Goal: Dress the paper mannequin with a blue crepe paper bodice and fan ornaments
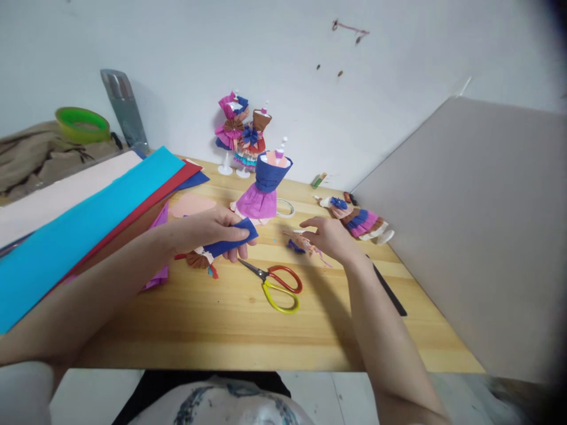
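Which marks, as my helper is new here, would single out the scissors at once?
On the wooden table, look near its middle. The scissors lie there, tips toward the left hand, which holds a blue strip. Only they have paired handle loops: one red, one yellow.

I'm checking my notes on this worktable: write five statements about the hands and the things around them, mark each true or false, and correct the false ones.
1. The left hand holds a dark blue strip. True.
2. Both handle loops of the scissors are yellow. False: one is yellow, the other orange-red.
3. The miniature dress form with the blue bodice and purple skirt stands upright. True.
4. The right hand grips the long black strip. False: the strip lies on the table, apart from that hand, which is near small scraps.
5. The dress form with the striped skirt lies on its side. True.
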Action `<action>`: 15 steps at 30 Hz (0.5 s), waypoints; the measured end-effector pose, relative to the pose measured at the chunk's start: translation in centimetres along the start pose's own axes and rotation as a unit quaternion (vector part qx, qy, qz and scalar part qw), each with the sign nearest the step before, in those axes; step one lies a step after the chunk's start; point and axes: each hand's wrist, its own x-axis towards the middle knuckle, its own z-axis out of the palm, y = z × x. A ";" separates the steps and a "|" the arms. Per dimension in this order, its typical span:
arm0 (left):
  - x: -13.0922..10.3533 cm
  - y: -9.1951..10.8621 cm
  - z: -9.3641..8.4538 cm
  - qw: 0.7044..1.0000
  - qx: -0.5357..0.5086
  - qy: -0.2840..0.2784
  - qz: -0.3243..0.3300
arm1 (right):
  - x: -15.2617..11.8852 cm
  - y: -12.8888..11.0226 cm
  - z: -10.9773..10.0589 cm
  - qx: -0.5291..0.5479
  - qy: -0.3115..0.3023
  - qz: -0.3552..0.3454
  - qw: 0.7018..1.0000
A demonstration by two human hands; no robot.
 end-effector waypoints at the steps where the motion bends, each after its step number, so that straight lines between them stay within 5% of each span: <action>1: 0.0 0.1 0.2 1.000 0.010 -0.001 -0.003 | -0.1 -0.4 -0.3 0.010 0.014 -0.003 1.000; 4: 0.1 0.2 0.6 0.998 0.062 0.001 -0.010 | -0.8 -2.6 -1.0 0.134 0.052 -0.047 0.988; 8: 0.3 0.1 1.1 0.992 0.127 0.011 -0.002 | -2.2 -7.2 -1.2 0.394 0.017 -0.159 0.905; 10: 0.4 -0.1 1.3 0.991 0.130 0.018 0.010 | -2.5 -9.4 -0.9 0.418 0.035 -0.191 0.887; 15: 0.5 -0.1 1.7 0.994 0.088 0.061 0.016 | -2.0 -11.8 -0.3 0.394 0.050 -0.199 0.896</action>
